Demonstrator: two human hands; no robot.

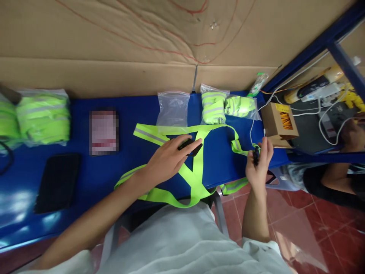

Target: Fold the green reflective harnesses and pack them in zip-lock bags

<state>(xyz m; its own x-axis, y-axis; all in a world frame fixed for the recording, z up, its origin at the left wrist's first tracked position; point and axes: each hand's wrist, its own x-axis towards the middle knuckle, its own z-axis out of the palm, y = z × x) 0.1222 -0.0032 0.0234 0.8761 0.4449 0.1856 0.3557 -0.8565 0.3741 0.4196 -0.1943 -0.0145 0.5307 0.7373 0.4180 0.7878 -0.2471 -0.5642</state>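
Observation:
A neon-yellow reflective harness (pixel 197 173) with grey stripes lies spread over the blue table, its lower straps hanging past the front edge. Above its middle, my left hand (pixel 168 156) curls round a small flat black piece (pixel 194 149), partly covered by the fingers; its exact kind cannot be made out. Off to the right, my right hand (pixel 259 163) pinches a small black buckle (pixel 256 156) at the end of a harness strap (pixel 238 146). Behind the harness lies a clear zip bag (pixel 173 108), one strap overlapping its lower edge.
Bagged yellow harnesses (pixel 213 106) lie at the back, with more bags (pixel 44 118) at the left. A black pouch (pixel 58 182) and a blurred-out packet (pixel 104 132) are on the left. To the right stand a cardboard box (pixel 275 120), white cables and another person's arm (pixel 339 177).

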